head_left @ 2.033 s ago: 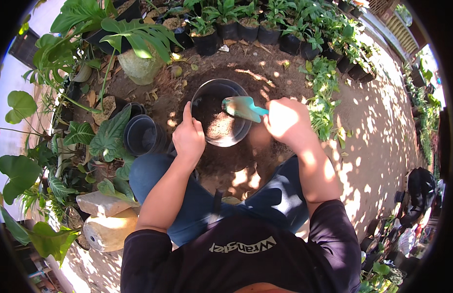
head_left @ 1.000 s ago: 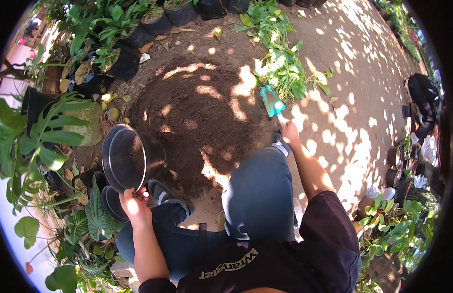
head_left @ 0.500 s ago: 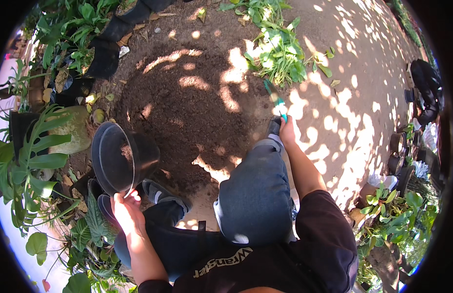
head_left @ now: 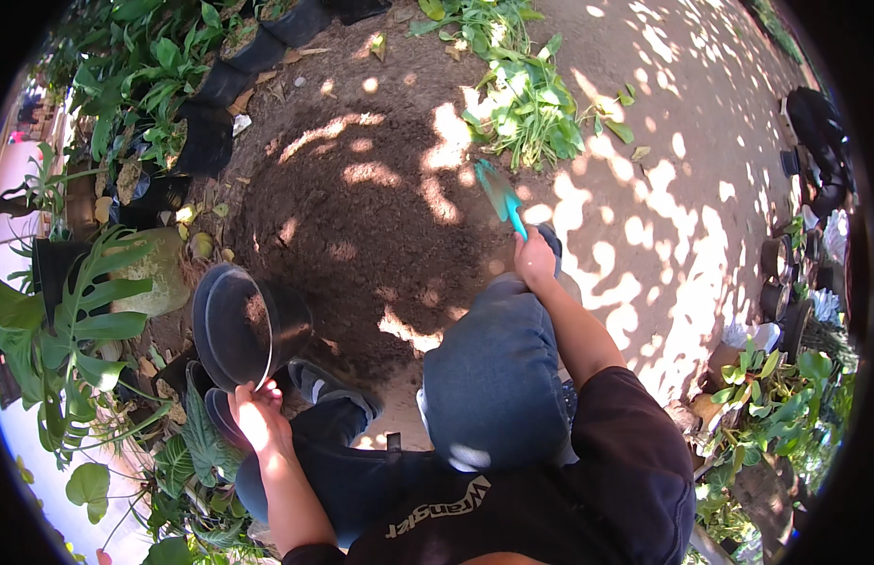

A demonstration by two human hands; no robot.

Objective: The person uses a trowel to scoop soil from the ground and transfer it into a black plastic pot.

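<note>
Held a round black plastic pot (head_left: 291,322) by its near rim in the left hand (head_left: 260,419), fingers closed on the edge. Had the pot tilted well over at the left edge of a wide patch of dark, loose soil (head_left: 352,235), mouth turned left and base toward the patch. Saw a little brown soil inside, against the inner wall. Could not tell from this view between a pot resting on the ground and a pot raised above it.

Gripped a small teal trowel with a soil-browned blade (head_left: 499,193) by its handle in the right hand (head_left: 535,259), fist closed around it. Pointed the blade away and slightly left, over the right edge of the patch, tip near a heap of green leafy plants (head_left: 529,111). Could not tell of any contact between blade and ground.

Had a knee in blue jeans (head_left: 493,377) between the hands, at the near edge of the patch. Saw dark round plastic pots (head_left: 224,419) just beside the left hand, and a row of black plastic planters (head_left: 207,141) along the patch's far left edge.
</note>
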